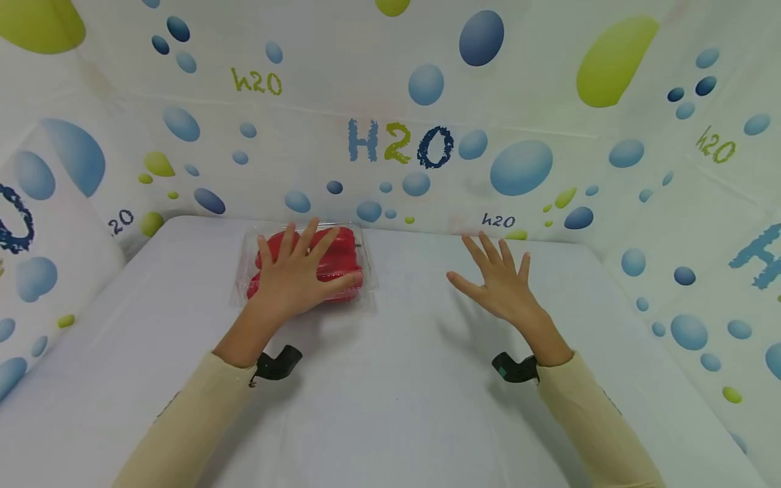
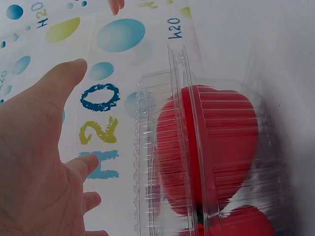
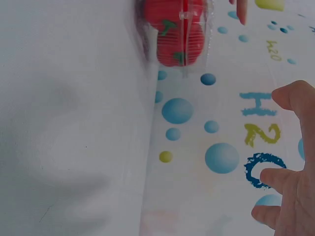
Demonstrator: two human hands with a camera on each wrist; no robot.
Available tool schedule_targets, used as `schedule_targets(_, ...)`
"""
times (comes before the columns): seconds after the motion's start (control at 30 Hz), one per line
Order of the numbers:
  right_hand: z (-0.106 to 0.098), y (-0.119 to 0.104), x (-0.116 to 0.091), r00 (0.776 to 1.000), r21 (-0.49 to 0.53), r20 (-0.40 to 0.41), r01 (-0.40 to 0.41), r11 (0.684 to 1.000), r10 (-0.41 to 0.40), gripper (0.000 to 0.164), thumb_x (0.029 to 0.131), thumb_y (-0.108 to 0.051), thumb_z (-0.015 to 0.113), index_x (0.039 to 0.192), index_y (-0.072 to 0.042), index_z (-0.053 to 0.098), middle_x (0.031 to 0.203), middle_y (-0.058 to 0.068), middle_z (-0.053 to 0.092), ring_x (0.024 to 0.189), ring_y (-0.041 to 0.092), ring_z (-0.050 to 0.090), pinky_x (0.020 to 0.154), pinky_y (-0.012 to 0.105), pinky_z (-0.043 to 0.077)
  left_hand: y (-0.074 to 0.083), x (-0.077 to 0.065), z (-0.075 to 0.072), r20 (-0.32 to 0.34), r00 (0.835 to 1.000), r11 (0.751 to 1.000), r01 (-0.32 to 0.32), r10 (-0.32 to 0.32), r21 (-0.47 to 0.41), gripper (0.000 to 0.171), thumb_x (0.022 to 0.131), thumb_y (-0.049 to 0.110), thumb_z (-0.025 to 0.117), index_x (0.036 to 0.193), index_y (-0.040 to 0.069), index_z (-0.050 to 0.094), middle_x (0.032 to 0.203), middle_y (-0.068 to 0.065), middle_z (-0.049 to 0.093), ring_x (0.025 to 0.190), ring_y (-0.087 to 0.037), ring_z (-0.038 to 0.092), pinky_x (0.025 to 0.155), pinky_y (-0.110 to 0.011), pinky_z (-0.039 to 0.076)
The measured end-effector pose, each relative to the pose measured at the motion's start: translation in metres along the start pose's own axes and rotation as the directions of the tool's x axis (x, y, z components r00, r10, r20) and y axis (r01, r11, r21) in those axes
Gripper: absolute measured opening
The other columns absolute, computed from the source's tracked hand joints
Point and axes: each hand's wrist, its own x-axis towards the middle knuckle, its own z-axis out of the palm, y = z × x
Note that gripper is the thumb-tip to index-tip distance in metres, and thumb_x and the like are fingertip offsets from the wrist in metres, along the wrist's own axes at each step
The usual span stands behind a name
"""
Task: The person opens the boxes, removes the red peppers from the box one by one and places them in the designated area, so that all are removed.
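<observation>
Red bell peppers (image 1: 343, 252) with green stems lie inside a clear plastic clamshell box (image 1: 245, 268), which sits at the back left of the white table. My left hand (image 1: 289, 281) hovers over the near side of the box, its fingers spread and holding nothing. In the left wrist view, a gap separates this hand from the closed-looking box (image 2: 170, 76). Off to the right, my right hand (image 1: 503, 288) is raised above bare tabletop, fingers apart, with nothing in it. The hand in front hides part of the peppers.
A white tabletop (image 1: 390, 393) stretches between and in front of the hands. Behind it and at both sides hangs a white backdrop (image 1: 329, 88) printed with blue and green drops and "H2O" lettering. Black curved mounts (image 1: 279, 362) are strapped at the wrists.
</observation>
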Motion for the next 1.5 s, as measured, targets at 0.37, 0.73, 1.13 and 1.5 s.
schedule_targets(0.37,0.001,-0.004,-0.001,1.000,0.033,0.014,0.016,0.999,-0.016,0.089,0.089,-0.068,0.049,0.158,-0.027,0.010,0.165,0.004,-0.001,0.149,0.040,-0.006,0.108,0.070,-0.015,-0.005,-0.003,-0.001,-0.001,1.000,1.000,0.012,-0.012,-0.013,0.091,0.087,0.065,0.054,0.157,0.021,0.017,0.163,-0.015,0.007,0.146,-0.045,0.003,0.107,-0.073,-0.010)
schedule_targets(0.73,0.002,-0.006,-0.003,1.000,0.046,-0.002,0.027,0.999,-0.027,0.088,0.090,-0.065,0.051,0.158,-0.026,0.010,0.165,0.006,0.001,0.149,0.040,-0.005,0.108,0.071,-0.013,-0.012,-0.005,0.001,-0.002,1.000,1.000,0.004,-0.004,-0.018,0.092,0.086,0.063,0.056,0.157,0.021,0.016,0.163,-0.015,0.009,0.146,-0.045,0.005,0.108,-0.074,-0.007)
schedule_targets(1.13,0.002,-0.012,-0.001,0.999,0.089,0.000,0.044,0.995,-0.044,0.086,0.091,-0.063,0.052,0.158,-0.026,0.011,0.165,0.007,0.003,0.149,0.040,-0.004,0.108,0.071,-0.013,-0.020,-0.008,-0.001,-0.021,0.999,0.999,-0.038,0.037,-0.030,0.090,0.086,0.061,0.058,0.156,0.020,0.020,0.162,-0.015,0.012,0.146,-0.044,0.007,0.109,-0.073,-0.004)
schedule_targets(1.5,0.005,-0.016,0.001,0.998,0.109,0.003,0.059,0.992,-0.059,0.086,0.090,-0.065,0.052,0.157,-0.028,0.014,0.164,0.007,0.006,0.149,0.040,-0.002,0.110,0.070,-0.011,-0.028,-0.010,0.001,-0.032,0.998,0.998,-0.047,0.046,-0.037,0.093,0.084,0.061,0.061,0.156,0.020,0.020,0.161,-0.017,0.015,0.146,-0.043,0.008,0.110,-0.073,0.001)
